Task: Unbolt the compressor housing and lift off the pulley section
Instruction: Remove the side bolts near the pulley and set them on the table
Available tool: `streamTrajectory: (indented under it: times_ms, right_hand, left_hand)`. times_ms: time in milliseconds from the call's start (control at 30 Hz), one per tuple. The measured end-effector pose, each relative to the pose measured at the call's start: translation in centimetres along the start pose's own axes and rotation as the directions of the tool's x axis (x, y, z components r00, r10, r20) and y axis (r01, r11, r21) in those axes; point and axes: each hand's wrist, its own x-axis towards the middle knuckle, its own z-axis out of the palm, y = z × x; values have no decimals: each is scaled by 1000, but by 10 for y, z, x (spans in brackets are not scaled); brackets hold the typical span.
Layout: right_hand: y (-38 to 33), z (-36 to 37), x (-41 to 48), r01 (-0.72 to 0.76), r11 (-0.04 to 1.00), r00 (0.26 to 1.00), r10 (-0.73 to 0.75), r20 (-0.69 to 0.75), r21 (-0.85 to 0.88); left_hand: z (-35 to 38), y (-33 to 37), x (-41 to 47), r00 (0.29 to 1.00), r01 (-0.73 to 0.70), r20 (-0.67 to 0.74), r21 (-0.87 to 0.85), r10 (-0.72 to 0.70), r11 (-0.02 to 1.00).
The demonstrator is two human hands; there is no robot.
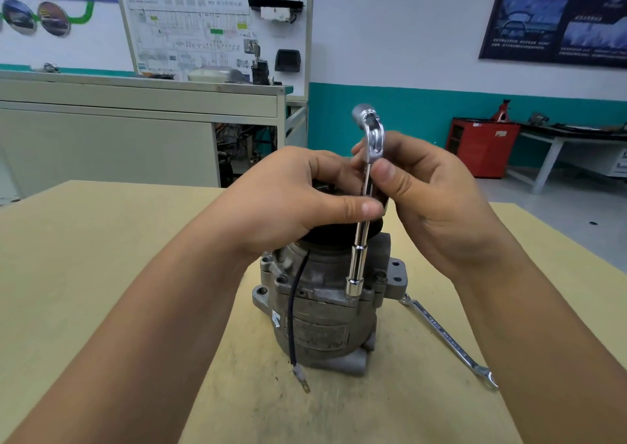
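Though stained, tan tabletop (101, 257) under compressor (319, 324), teal-banded wall (390, 111) behind

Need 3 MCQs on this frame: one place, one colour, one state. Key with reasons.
1. The wrench lies: A on the floor; B on the table, right of the compressor; C against the wall.
2. The dangling wire is: A black; B red; C yellow.
3. The socket is: A flat on the table; B on the floor; C upright, tip on the housing flange.
B: it rests on the tabletop beside the housing. A: dark sheath down the casing. C: right hand pinches its extension above.
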Motion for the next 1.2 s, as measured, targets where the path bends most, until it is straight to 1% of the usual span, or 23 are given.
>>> streamTrajectory:
  times_ms: [67,267,500,633,733,867,933,1000,1200]
  right_hand:
    - [-1,0,-1,-24,999,999,24,-21,32]
    - [-3,3,-1,-40,999,996,38,-85,-15]
    - [-2,5,-1,-22,1000,996,20,-89,-22]
    - [1,3,0,-19,1000,997,19,-70,3]
    - [2,2,0,3,999,999,-2,-33,47]
    - [1,0,-1,14,999,1000,-14,7,44]
    - [1,0,-1,11,997,1000,-13,20,80]
    - [0,1,-2,0,994,1000,-1,7,111]
    - [-3,6,-2,-33,998,998,36,-47,61]
  left_hand:
    - [1,1,0,1000,0,-21,0,0,1000]
    - [4,2,-1,999,21,-27,-25,-22,999]
    - [1,1,-1,999,22,24,-54,-21,998]
    - [-1,1,-1,999,6,47,-31,-5,1000]
    - [1,2,-1,1000,-3,30,-42,5,999]
    - [3,4,-1,1000,10,3,-23,-10,1000]
    - [3,4,-1,1000,17,-13,-17,-18,1000]
    - [4,4,-1,999,15,-35,-12,-15,1000]
    - [4,4,0,1000,13,-19,-15,-13,1000]
